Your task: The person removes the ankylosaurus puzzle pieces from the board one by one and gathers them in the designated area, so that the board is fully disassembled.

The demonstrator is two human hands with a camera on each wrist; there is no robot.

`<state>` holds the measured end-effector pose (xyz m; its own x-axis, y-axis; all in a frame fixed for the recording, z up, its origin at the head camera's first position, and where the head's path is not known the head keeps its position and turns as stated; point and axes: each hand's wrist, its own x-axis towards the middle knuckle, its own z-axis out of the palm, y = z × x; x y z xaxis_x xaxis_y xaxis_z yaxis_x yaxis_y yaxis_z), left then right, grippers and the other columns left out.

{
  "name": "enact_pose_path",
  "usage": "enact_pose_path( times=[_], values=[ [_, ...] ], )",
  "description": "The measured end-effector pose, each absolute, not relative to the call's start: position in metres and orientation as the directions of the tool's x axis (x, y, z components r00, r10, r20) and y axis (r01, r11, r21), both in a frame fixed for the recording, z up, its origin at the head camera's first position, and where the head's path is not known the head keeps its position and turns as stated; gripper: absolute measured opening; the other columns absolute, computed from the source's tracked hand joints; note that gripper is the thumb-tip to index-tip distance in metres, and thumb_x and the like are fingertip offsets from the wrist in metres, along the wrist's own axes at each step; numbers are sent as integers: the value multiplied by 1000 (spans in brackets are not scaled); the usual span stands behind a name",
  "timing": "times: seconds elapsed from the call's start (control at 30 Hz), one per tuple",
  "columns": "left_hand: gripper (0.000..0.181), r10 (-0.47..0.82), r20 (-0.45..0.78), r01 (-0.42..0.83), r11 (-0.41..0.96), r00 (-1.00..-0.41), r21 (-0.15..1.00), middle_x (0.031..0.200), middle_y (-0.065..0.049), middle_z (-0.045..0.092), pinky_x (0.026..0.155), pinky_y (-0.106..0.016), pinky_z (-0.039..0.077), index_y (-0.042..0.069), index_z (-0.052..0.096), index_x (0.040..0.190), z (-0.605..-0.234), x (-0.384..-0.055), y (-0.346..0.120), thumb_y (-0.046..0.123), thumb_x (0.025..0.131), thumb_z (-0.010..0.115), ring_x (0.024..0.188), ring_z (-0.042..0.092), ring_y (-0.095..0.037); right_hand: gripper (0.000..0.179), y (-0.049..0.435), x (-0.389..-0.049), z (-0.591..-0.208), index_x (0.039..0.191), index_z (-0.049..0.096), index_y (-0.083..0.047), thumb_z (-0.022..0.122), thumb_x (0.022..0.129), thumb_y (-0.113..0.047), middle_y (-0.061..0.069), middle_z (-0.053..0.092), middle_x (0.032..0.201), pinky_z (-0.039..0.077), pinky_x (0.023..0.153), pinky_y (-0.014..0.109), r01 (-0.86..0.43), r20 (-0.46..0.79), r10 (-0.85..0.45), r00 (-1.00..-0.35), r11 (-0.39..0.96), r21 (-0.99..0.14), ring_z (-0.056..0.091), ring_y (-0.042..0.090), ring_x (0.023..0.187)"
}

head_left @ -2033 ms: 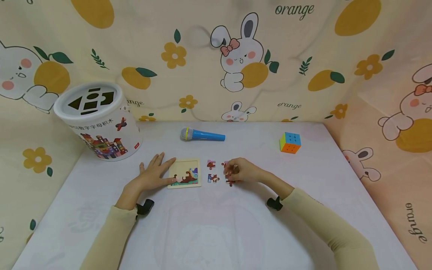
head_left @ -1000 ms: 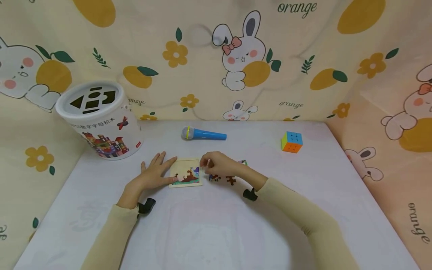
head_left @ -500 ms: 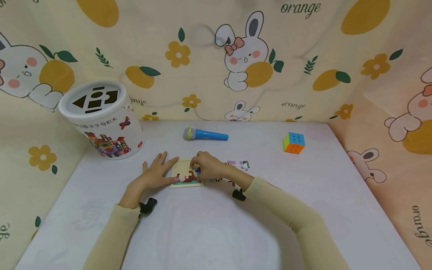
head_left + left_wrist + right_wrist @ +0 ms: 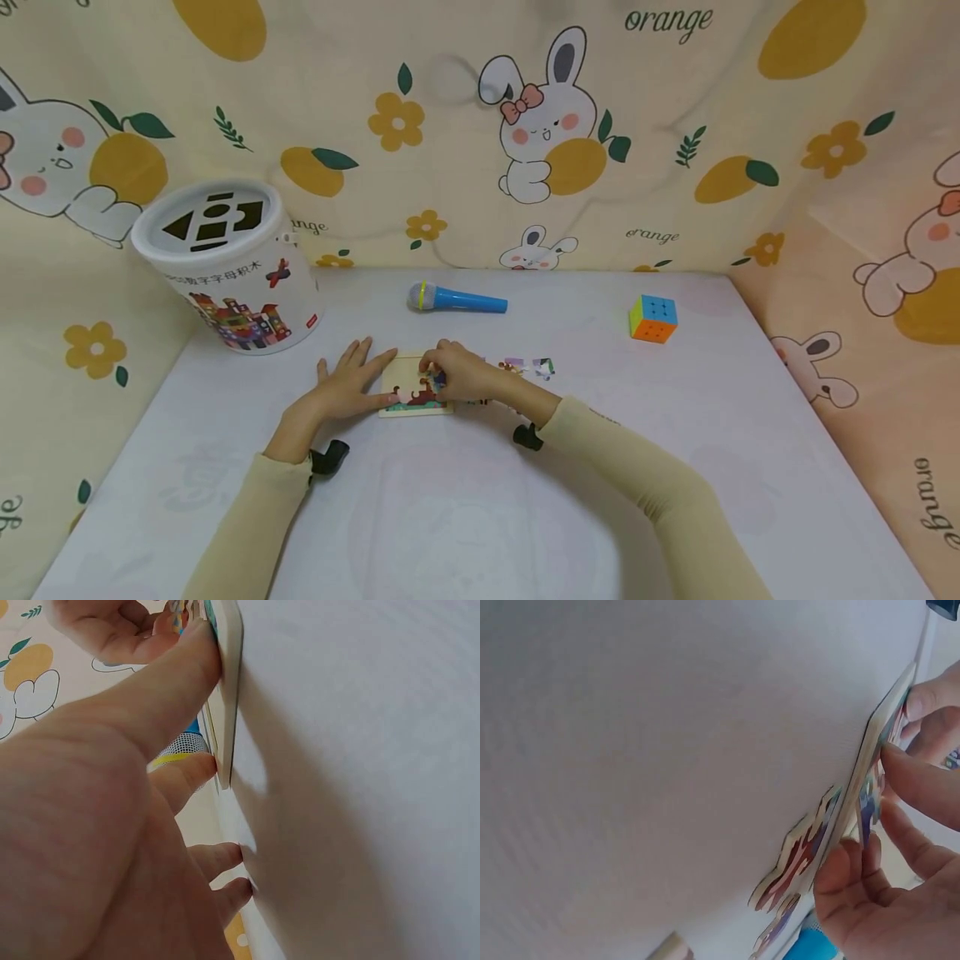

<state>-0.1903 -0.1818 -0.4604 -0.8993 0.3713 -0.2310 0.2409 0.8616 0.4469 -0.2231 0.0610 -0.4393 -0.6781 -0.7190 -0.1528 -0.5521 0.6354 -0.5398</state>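
A small wooden puzzle board, partly filled with a brown and green picture, lies on the table. My left hand rests at its left side with fingers spread, thumb on the lower edge and index finger at the upper corner. My right hand is over the board's right side. Between its thumb and fingers it pinches a colourful puzzle piece, tilted up from the board in the right wrist view. Loose puzzle pieces lie just right of the board, some of them hidden under the right hand and wrist.
Behind the board lies a blue toy microphone. A puzzle cube sits at the back right. The large white bucket with a shape-cut lid stands at the back left. A printed cloth hangs behind the table.
My right hand has picked up a puzzle piece from the loose ones and moved left with it onto the board. My left hand has stayed on the board.
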Motion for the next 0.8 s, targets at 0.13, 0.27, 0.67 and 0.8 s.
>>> enact_pose_path(
  times=[0.13,0.27,0.67,0.8],
  values=[
    [83,369,-234,238,863,-899,446,162,-30,4,100,-83,-3,15,29,158,-459,-190,-181,53,92,64,148,0,-51,41,62,-223,-442,119,62,-7,81,82,-4,10,53,108,48,79,28,-546,-150,-728,-669,618,-566,51,18,94],
    [83,368,-234,237,863,-900,446,162,-30,4,101,-83,-4,15,29,158,-458,-189,-181,53,93,64,148,0,-51,41,61,-224,-442,119,58,-6,80,84,-3,8,55,106,48,81,29,-546,-157,-739,-655,607,-577,52,18,94],
    [83,369,-236,235,861,-899,450,163,-29,3,101,-83,-5,15,29,158,-458,-189,-181,52,93,64,148,-1,-50,40,63,-227,-443,118,52,-6,75,86,0,7,58,116,47,90,32,-506,-186,-736,-651,603,-617,52,18,101],
    [83,371,-233,240,862,-899,447,162,-29,4,100,-83,-4,15,29,158,-459,-190,-181,53,93,64,148,-1,-51,37,65,-228,-443,118,53,-4,63,87,13,9,59,117,48,93,34,-485,-169,-733,-659,586,-649,54,19,104]
  ],
)
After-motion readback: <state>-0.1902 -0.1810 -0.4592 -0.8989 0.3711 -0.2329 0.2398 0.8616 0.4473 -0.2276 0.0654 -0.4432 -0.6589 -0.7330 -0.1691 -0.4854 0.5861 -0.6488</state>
